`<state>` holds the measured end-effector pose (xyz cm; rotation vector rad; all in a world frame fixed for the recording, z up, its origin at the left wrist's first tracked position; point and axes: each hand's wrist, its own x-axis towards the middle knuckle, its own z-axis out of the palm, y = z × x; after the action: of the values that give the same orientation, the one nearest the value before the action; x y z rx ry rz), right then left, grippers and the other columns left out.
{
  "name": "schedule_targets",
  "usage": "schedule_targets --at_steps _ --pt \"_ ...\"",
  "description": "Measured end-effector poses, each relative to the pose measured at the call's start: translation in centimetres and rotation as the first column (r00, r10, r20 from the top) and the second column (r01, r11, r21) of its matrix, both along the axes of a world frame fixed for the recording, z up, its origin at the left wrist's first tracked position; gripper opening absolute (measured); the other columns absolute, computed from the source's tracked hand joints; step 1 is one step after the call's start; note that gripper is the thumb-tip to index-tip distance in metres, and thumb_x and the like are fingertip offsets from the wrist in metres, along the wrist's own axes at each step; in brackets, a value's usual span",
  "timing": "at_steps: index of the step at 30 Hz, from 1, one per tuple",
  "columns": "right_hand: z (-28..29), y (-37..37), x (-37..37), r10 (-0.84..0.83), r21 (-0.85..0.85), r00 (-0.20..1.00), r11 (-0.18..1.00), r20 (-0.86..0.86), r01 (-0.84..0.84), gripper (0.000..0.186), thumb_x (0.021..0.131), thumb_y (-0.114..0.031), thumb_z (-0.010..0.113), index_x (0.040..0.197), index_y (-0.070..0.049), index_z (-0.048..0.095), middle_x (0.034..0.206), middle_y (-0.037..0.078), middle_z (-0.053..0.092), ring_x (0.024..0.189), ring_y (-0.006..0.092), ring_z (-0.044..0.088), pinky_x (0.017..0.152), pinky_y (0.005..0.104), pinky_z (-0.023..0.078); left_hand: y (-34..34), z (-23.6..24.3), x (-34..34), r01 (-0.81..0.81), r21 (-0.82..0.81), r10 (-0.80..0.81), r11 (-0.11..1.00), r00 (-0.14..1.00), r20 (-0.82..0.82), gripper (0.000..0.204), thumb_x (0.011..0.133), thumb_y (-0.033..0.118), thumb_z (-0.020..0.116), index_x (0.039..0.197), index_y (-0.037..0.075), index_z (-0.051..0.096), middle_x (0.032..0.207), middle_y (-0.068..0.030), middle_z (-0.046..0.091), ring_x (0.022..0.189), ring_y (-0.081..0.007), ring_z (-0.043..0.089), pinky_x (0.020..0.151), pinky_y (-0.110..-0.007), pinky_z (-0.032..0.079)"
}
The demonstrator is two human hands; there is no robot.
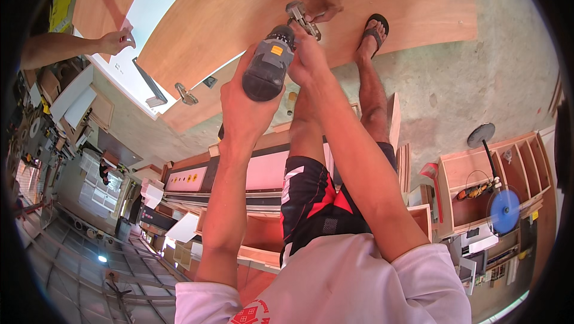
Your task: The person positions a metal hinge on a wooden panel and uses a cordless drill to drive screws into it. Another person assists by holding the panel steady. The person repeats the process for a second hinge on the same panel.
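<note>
My left hand [248, 97] is wrapped round a black and grey power drill [267, 70], its chuck pointing away from me. Beside the chuck, my right hand [308, 58] has its fingers pinched together at the near end of a metal cabinet hinge [303, 20]. What those fingertips hold is hidden. The hinge lies at the edge of a wood-faced panel [239, 19]. From the far side, another person's hand [327, 6] touches the hinge. A second metal hinge [186, 94] sits on the panel edge to the left.
Another person's hand [116, 41] reaches in from the left over a white panel [152, 10]. A sandalled foot [373, 34] stands by the panel's right part. Wooden shelving [520, 168] and a blue-disc fan [505, 210] are at right. Drawer-like wooden boxes [263, 231] lie behind my legs.
</note>
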<state>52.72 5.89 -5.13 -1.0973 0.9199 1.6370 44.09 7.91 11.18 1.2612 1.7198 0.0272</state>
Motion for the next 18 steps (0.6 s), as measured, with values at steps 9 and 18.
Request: schedule_targets --at_steps 9,18 --pt "-0.13 0.0 0.0 -0.009 0.019 1.0 1.0 -0.001 0.009 0.014 0.11 -0.019 0.055 0.115 -0.007 0.06 0.096 0.007 0.065 0.086 0.0198 0.065 0.078 0.039 0.057 0.16 -0.27 -0.24 0.012 -0.004 -0.012 1.0 1.0 -0.003 0.067 0.083 0.007 0.078 0.147 0.007 0.056 0.116 -0.0175 0.077 0.109 -0.0307 0.076 0.09 -0.037 0.058" --pt "0.23 0.11 -0.12 -0.021 0.02 1.0 1.0 -0.006 0.021 0.023 0.112 -0.018 0.048 0.129 -0.006 0.058 0.104 0.007 0.065 0.092 0.0196 0.065 0.083 0.0388 0.058 0.75 -0.19 -0.2 0.037 0.009 -0.037 0.999 0.999 0.008 0.064 0.083 0.008 0.078 0.144 0.008 0.057 0.113 -0.0179 0.077 0.108 -0.0333 0.076 0.088 -0.039 0.058"
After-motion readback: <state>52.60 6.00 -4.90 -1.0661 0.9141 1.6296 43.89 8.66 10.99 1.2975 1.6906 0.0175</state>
